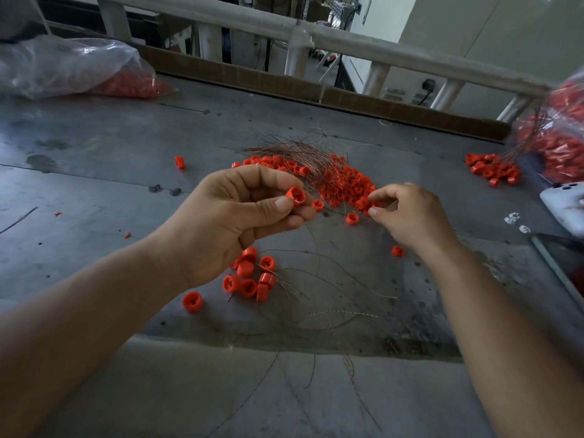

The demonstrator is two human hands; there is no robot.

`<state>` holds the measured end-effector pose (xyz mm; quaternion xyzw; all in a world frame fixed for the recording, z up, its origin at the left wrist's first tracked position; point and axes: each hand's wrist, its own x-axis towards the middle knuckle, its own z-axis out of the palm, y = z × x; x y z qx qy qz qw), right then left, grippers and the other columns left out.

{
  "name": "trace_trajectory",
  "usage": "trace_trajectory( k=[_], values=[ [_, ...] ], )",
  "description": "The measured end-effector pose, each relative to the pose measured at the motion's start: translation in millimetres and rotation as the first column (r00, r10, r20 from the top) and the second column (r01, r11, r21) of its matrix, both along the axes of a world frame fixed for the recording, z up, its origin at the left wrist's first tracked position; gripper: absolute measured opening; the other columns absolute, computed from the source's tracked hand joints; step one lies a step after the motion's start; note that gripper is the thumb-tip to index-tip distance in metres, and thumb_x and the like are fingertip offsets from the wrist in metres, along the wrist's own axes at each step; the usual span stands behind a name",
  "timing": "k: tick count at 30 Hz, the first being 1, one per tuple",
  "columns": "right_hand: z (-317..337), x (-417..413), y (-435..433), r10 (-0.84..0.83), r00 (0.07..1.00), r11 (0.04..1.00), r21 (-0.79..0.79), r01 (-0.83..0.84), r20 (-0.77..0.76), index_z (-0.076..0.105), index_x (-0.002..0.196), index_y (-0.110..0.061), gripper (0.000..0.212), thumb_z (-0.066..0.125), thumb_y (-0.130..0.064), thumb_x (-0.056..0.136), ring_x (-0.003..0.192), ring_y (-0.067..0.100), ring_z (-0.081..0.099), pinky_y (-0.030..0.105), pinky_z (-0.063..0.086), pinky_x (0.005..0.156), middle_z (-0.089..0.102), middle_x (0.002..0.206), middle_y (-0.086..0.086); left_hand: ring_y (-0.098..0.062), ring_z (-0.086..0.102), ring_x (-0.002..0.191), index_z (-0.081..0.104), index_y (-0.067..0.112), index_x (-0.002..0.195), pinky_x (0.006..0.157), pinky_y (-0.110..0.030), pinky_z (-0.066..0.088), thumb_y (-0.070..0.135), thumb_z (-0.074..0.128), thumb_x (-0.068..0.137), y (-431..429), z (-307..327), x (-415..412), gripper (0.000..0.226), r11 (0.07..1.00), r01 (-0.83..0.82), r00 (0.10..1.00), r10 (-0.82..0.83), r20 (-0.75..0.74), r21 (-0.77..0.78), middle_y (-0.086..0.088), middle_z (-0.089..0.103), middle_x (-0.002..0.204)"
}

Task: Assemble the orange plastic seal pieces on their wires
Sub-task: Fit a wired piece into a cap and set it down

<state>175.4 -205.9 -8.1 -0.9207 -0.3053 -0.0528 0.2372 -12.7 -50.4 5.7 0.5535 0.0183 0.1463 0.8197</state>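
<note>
Thin wires (331,295) trail off the near edge of the scuffed grey table (94,172). The left hand (227,222) pinches one round orange cap (296,196). The right hand (414,216) has its fingertips pressed together at the pile (344,188), on what I cannot tell. Open tabletop runs left to a crinkled bag (72,67).

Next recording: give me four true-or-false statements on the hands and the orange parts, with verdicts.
1. The left hand pinches one orange plastic ring-shaped seal piece. True.
2. The right hand lies flat on the grey metal table. False: its curled fingers reach the edge of the central heap of orange pieces and thin copper-coloured wires.
3. A clear plastic bag of orange pieces lies at the table's far left. True.
4. The small cluster of orange pieces near the left wrist sits inside a tray. False: it lies loose on the table.
</note>
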Motion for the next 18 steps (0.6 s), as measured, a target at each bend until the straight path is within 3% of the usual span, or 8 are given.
trace_trajectory(
  k=[8, 12, 18],
  values=[
    [-3, -2, 3, 0.015, 1.000, 1.000, -0.027, -0.015, -0.018, 0.059, 0.084, -0.020, 0.013, 0.069, -0.013, 0.079, 0.079, 0.015, 0.055, 0.023, 0.039, 0.069, 0.058, 0.079, -0.003, -0.017, 0.070, 0.074, 0.064, 0.003, 0.081, 0.063, -0.018, 0.055, -0.002, 0.055, 0.069, -1, 0, 0, 0.017, 1.000, -0.010, 1.000, 0.010, -0.007, 0.011, -0.011, 0.071, 0.077],
    [-3, -2, 3, 0.036, 0.997, 0.999, 0.008, -0.035, -0.072, 0.063, 0.091, -0.016, 0.016, 0.070, -0.009, 0.078, 0.075, 0.013, 0.056, 0.026, 0.044, 0.070, 0.053, 0.069, -0.011, -0.016, 0.070, 0.074, 0.062, 0.002, 0.083, 0.062, -0.018, 0.055, -0.002, 0.054, 0.069, -2, 0, 0, 0.017, 1.000, -0.008, 1.000, 0.009, -0.014, 0.017, -0.010, 0.071, 0.076],
    [9, 2, -2, 0.040, 0.992, 0.965, 0.264, -0.008, -0.117, 0.063, 0.084, -0.021, 0.014, 0.070, -0.010, 0.078, 0.062, 0.002, 0.053, 0.010, 0.042, 0.060, 0.057, 0.067, -0.009, -0.015, 0.070, 0.073, 0.060, 0.001, 0.085, 0.062, -0.017, 0.054, -0.001, 0.054, 0.069, -2, 1, 0, 0.018, 1.000, -0.006, 1.000, 0.007, -0.025, 0.031, -0.009, 0.071, 0.076]
  ],
)
